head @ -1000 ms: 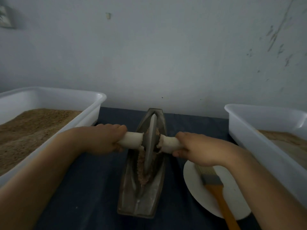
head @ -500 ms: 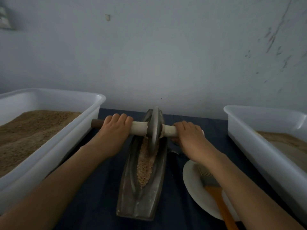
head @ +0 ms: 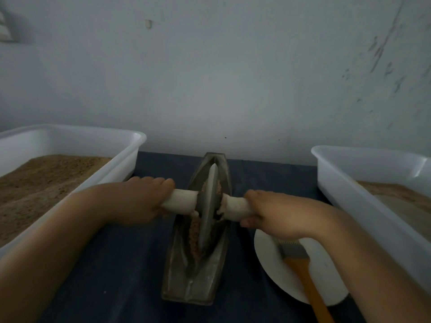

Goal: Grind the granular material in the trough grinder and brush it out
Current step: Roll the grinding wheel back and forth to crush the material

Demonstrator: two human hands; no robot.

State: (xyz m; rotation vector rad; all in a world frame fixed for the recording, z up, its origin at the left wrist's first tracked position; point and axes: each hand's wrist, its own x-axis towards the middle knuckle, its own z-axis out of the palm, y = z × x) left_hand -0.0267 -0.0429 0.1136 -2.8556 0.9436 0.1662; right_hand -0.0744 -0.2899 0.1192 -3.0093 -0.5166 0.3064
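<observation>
A grey boat-shaped trough grinder lies lengthwise on the dark table in front of me. Its metal grinding wheel stands upright in the groove, near the middle. A pale axle handle runs through the wheel. My left hand grips the handle's left side. My right hand grips its right side. Brown granular material lies in the groove beside and in front of the wheel, and some clings near the wheel's top.
A white tub of brown grain stands at the left, another white tub at the right. A white plate near my right wrist carries a brush with an orange handle. A grey wall rises right behind the table.
The wheel has rolled back toward me from the trough's far end to its middle, with both hands pulling the handle along. Less of the grain in the groove shows.
</observation>
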